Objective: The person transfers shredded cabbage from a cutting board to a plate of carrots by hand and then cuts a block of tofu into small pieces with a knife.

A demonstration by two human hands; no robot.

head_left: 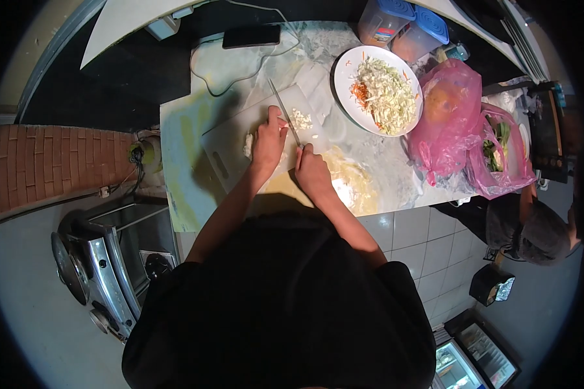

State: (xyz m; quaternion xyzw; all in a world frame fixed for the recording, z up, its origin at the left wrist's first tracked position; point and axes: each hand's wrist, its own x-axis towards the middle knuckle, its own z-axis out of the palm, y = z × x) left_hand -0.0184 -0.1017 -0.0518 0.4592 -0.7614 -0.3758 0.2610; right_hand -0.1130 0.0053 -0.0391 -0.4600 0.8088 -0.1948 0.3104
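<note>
A white cutting board [224,139] lies at an angle on the table. My right hand [313,172] is wrapped around the handle of a knife [284,111], whose long blade points away over the board. Just left of the blade, my left hand [270,141] rests on the board with its fingers curled; whatever they grip is hidden beneath them. Small chopped white pieces [300,118] form a pile right of the blade. More white pieces [248,144] show at the left side of my left hand.
A white plate [344,87] holds shredded cabbage and carrot. Pink plastic bags [449,110] stand right of it, behind them blue-lidded containers [386,19]. A phone [251,37] and a cable lie at the back. Another person [532,230] is at the right; a stove [107,279] is at the left.
</note>
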